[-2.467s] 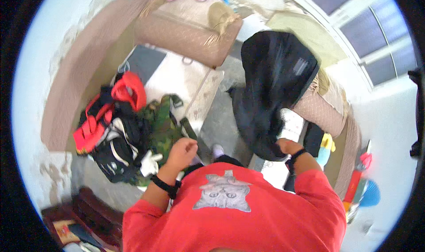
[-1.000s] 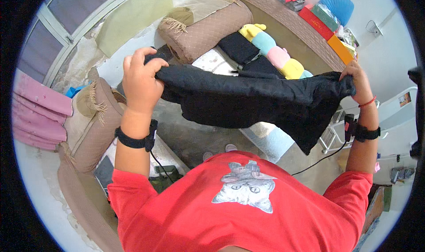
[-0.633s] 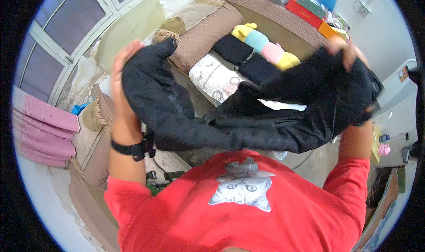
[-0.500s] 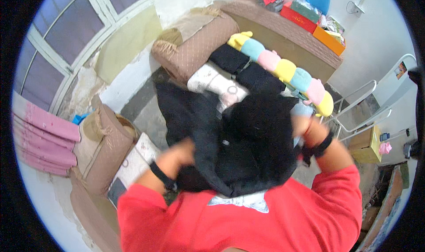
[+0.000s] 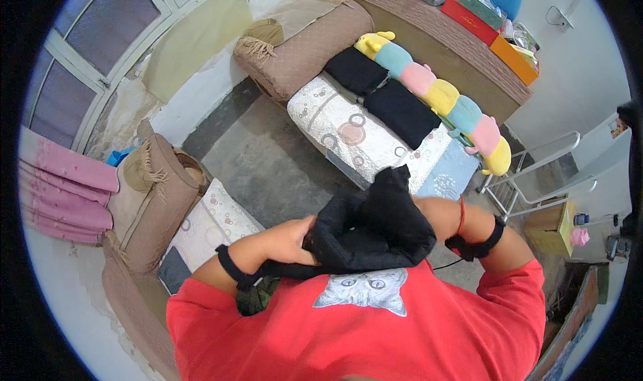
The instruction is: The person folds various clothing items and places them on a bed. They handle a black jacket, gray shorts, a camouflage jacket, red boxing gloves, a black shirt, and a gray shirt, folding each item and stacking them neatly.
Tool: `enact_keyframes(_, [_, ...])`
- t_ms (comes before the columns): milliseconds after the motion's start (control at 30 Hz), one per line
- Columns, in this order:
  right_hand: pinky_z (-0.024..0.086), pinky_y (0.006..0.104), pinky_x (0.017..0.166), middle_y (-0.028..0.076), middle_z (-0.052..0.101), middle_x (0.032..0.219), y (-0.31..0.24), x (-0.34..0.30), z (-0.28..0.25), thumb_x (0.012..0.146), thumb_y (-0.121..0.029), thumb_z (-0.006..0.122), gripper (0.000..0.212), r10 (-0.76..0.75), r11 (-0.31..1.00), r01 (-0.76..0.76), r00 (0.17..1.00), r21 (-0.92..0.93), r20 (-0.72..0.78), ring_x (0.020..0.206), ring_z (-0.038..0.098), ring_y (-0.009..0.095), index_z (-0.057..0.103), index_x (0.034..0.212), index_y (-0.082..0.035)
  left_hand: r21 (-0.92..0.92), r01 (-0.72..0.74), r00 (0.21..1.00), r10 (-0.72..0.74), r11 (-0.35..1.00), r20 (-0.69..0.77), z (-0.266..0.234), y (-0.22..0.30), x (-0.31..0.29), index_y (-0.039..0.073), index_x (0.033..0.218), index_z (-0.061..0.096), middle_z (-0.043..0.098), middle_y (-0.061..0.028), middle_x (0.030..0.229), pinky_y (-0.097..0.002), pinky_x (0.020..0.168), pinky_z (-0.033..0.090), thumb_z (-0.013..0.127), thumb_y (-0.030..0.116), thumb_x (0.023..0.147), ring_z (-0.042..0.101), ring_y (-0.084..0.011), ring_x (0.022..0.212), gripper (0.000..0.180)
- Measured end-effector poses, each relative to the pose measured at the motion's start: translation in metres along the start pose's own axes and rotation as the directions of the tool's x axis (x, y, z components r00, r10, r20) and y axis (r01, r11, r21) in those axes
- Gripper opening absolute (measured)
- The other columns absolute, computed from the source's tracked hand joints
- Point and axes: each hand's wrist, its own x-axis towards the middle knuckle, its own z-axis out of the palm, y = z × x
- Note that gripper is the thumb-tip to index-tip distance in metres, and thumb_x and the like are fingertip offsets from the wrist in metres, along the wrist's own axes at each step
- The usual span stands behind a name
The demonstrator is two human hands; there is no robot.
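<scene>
A bunched black garment (image 5: 385, 237) is held up in front of my chest, with an opening facing up and one end poking upward. My left hand (image 5: 296, 242) grips its left edge, the thumb along the cloth. At the other side my right hand (image 5: 434, 215) reaches into or behind the fabric, which hides its fingers. Two folded black garments, one farther (image 5: 356, 71) and one nearer (image 5: 402, 112), lie side by side on the sofa seat's patterned white cover (image 5: 345, 130).
A plush caterpillar (image 5: 442, 96) lies along the sofa's back. Boxes (image 5: 472, 19) stand on top of the backrest. A second sofa (image 5: 157, 207) is at left, a white metal-framed chair (image 5: 536, 173) at right. Grey floor (image 5: 258, 157) lies between the sofas.
The black garment has gone from spread wide to a smaller bunch close to my chest, uncovering the sofa seat and floor. My left hand has moved slightly right, my right hand slightly down and left.
</scene>
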Motion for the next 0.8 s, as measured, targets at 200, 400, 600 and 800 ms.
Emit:
enact_keyframes(200, [0.046, 0.0402, 0.091, 0.021, 0.057, 0.113, 0.029, -0.005, -0.101, 0.067, -0.011, 0.068, 0.043, 0.071, 0.835, -0.220, 0.952, -0.505, -0.298, 0.103, 0.056, 0.036, 0.058, 0.108, -0.003, 0.556, 0.322, 0.929, -0.143, 0.766, -0.341, -0.090, 0.030, 0.008, 0.002, 0.089, 0.064, 0.065, -0.0148, 0.090, -0.0357, 0.074, 0.048, 0.076, 0.019, 0.074, 0.062, -0.0245, 0.086, 0.026])
enact_keyframes(400, [0.049, 0.0361, 0.083, 0.014, 0.067, 0.097, -0.017, 0.018, -0.176, 0.064, -0.002, 0.071, 0.046, 0.148, 0.881, -0.366, 0.815, -0.299, -0.561, 0.090, 0.061, 0.023, 0.059, 0.109, -0.001, 0.707, -0.084, 0.783, 0.486, 0.702, -0.389, -0.151, 0.068, 0.010, 0.003, 0.078, 0.047, 0.050, -0.0073, 0.083, -0.0310, 0.070, 0.041, 0.072, 0.009, 0.074, 0.048, -0.0204, 0.079, 0.026])
enact_keyframes(600, [0.048, 0.0355, 0.086, 0.013, 0.067, 0.100, -0.038, 0.035, -0.189, 0.058, 0.000, 0.074, 0.055, 0.338, 0.843, -0.431, 0.889, -0.321, -0.308, 0.094, 0.060, 0.021, 0.059, 0.111, -0.001, 0.301, -0.071, 0.911, 0.185, 0.951, -0.369, -0.146, 0.092, 0.015, 0.001, 0.084, 0.056, 0.056, -0.0084, 0.076, -0.0280, 0.072, 0.044, 0.049, -0.008, 0.068, 0.054, -0.0173, 0.076, 0.019])
enact_keyframes(800, [0.047, 0.0332, 0.088, 0.012, 0.066, 0.103, -0.083, 0.056, -0.190, 0.070, -0.009, 0.071, 0.043, 0.105, 0.941, -0.113, 0.994, -0.318, -0.044, 0.096, 0.058, 0.018, 0.058, 0.110, 0.000, 0.804, -0.074, 0.816, 0.500, 0.589, -0.291, -0.146, 0.124, 0.012, 0.001, 0.088, 0.066, 0.065, -0.0088, 0.081, -0.0316, 0.081, 0.047, 0.051, -0.012, 0.071, 0.061, -0.0252, 0.090, 0.026])
